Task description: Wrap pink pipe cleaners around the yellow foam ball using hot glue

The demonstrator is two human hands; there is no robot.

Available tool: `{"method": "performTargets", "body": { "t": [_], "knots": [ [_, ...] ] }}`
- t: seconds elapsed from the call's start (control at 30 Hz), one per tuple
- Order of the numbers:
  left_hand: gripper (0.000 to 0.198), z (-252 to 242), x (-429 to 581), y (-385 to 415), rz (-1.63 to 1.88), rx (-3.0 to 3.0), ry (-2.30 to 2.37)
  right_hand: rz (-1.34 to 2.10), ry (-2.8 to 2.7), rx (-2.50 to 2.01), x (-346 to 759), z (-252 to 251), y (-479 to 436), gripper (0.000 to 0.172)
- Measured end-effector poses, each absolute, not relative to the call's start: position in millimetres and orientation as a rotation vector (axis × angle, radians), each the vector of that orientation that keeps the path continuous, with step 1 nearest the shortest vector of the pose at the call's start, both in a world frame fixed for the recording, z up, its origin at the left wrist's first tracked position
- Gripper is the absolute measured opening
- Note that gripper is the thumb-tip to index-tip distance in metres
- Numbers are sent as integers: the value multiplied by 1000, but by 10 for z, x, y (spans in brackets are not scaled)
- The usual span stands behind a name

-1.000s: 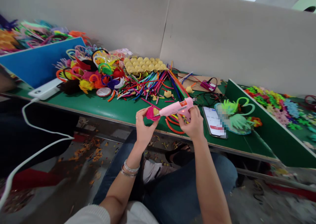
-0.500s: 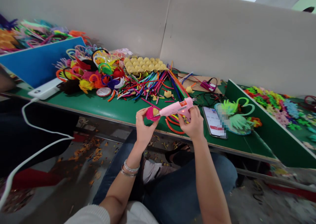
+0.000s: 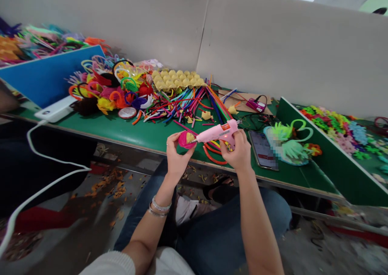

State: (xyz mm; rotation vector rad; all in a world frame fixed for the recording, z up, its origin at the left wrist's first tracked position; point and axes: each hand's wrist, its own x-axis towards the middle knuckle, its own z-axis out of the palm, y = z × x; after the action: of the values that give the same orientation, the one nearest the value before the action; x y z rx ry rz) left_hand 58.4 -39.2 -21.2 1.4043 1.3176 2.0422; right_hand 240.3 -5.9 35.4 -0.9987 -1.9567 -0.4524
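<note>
My left hand (image 3: 176,156) holds a small pink fuzzy piece with a yellow centre (image 3: 186,139) just above the table's front edge. My right hand (image 3: 238,152) grips a pink glue gun (image 3: 218,132), whose nozzle points left and touches the yellow centre of the piece. A small red light glows on the gun's body. Both hands hover over the green table (image 3: 136,131), right in front of a curved orange pipe cleaner (image 3: 214,156).
A heap of coloured pipe cleaners (image 3: 188,99), fuzzy headbands (image 3: 106,85) and a yellow foam tray (image 3: 177,80) fills the table's back. A phone (image 3: 263,149) lies right of my hands beside green fuzzy shapes (image 3: 287,139). White power bank (image 3: 56,109) with cable lies at left. Green divider (image 3: 327,154) stands at right.
The phone's screen has gone dark. My hands, the glue gun and the pink piece have barely shifted.
</note>
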Motion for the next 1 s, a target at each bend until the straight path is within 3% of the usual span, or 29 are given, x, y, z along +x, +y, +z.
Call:
{"method": "performTargets", "body": {
  "t": [1.0],
  "knots": [
    [56,-154,629,-422,2016,1233,1220,-419,-1930,-1098,2422,350,-55,23]
  ]
}}
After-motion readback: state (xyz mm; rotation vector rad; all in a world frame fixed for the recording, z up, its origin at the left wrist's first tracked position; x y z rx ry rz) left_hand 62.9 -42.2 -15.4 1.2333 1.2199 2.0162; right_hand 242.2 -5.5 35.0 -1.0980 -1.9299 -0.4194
